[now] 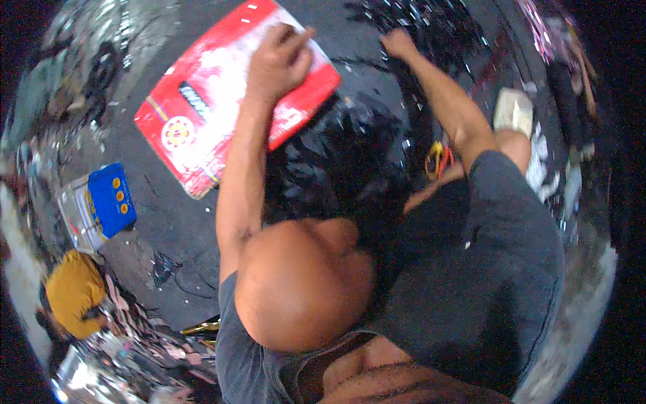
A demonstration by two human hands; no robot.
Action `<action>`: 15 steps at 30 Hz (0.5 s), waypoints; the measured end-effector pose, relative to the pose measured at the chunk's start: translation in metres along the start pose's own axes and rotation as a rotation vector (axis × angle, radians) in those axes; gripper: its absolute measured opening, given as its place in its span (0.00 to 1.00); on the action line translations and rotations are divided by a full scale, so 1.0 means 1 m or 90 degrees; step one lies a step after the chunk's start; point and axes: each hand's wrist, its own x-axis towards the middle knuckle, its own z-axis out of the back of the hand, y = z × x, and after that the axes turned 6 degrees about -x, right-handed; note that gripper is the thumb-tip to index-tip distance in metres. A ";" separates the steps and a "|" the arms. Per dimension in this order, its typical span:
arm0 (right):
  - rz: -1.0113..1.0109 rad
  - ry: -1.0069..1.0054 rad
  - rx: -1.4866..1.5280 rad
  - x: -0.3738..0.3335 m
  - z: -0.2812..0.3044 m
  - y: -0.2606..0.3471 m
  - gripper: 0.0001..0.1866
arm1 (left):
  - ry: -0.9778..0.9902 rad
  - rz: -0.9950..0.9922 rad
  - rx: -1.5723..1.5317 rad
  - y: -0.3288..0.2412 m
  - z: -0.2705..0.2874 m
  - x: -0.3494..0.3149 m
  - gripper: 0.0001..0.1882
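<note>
A red and white plastic package (222, 67) with a yellow flower-like emblem lies flat on the dark ground at the upper left. On its right part rests my left hand (279, 64), fingers bent but apart, gripping nothing I can see. My right hand (398, 44) is farther right, its fingers curled closed at the edge of glossy black plastic sheeting (431, 27); the fingertips are blurred. More crumpled black plastic (343, 148) lies between my arms, close to my bent bare knee (303, 289).
At the left stands a blue and clear package (111, 198), with a mustard-yellow bundle (74, 293) below it. A pale block (513, 111) and yellow-orange loops (439, 160) lie by my right arm. Shiny scraps (134, 357) are strewn at the lower left.
</note>
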 end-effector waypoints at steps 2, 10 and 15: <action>-0.169 -0.211 0.261 0.006 0.048 0.007 0.20 | -0.033 0.016 0.065 -0.008 0.015 -0.006 0.14; -0.228 -0.594 0.098 -0.104 0.140 0.045 0.10 | -0.021 0.066 0.075 -0.014 0.013 -0.003 0.15; -0.103 0.255 0.032 -0.194 0.076 0.090 0.28 | -0.037 0.140 0.057 -0.036 0.010 -0.001 0.13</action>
